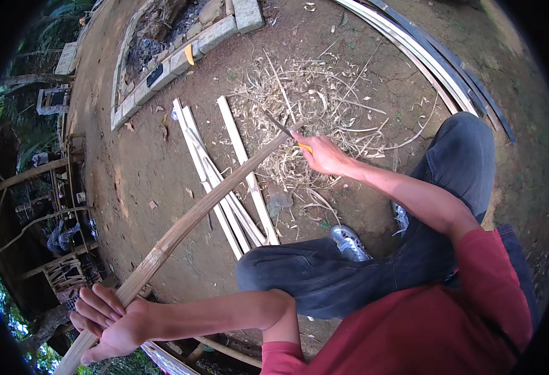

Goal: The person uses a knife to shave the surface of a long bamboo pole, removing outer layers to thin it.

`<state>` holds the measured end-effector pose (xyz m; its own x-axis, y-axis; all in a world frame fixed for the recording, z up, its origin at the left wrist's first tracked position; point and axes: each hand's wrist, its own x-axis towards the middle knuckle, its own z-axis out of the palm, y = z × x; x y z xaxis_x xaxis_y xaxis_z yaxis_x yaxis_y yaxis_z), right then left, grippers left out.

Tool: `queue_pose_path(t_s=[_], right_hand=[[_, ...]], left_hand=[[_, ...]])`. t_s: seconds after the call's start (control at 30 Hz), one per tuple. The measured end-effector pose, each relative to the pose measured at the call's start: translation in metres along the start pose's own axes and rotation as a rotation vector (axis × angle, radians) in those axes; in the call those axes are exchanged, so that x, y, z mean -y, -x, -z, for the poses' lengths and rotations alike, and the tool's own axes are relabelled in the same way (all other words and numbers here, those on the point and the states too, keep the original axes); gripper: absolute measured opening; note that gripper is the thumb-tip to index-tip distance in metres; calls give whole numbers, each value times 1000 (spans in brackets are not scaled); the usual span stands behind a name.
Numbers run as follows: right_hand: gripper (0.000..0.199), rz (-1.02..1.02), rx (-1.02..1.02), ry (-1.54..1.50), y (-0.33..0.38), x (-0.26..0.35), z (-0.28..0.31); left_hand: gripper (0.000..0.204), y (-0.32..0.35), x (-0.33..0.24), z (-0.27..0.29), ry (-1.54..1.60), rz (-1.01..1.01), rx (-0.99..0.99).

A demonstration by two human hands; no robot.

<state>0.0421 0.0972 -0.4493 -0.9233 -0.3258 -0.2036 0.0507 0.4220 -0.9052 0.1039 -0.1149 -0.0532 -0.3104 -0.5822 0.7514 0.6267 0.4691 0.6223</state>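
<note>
Left hand (pixel 109 319): my fingers wrapped round bamboo pole (pixel 187 222), near end.
Right hand (pixel 324 155): gripping knife (pixel 285 130) at far tip.
Axis: pole runs lower-left to upper-right (over the ground).

A single head-worn fisheye view looks steeply down from above the seated person's knee (pixel 299 275) onto the dirt ground (pixel 156 162). It sits close: forearms enter from the lower edge, and straight strips beyond the knee bend near the rim.

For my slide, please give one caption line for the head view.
Seated person's left hand steadies a long bamboo strip while the right hand works a knife at its far end, over shavings.
</note>
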Motion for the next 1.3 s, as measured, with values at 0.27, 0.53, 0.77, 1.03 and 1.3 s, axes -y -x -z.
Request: queue_pose_path(t_s=[0.27,0.53,0.77,1.03,1.3], right_hand=[[62,644,-374,232,18,29,-22],[60,192,-23,66,12,22,-1],[57,-92,-50,36,9,-9,-9],[55,422,-174,-1,13,35,-18],[56,-127,14,-17,4,1,1]], left_hand=[[65,-3,-1,11,-52,-37,25],[66,-12,15,20,-64,12,-15],[65,-9,10,12,-85,-16,-8],[66,-14,13,22,-45,-9,31],[66,-12,13,19,-67,23,-28]])
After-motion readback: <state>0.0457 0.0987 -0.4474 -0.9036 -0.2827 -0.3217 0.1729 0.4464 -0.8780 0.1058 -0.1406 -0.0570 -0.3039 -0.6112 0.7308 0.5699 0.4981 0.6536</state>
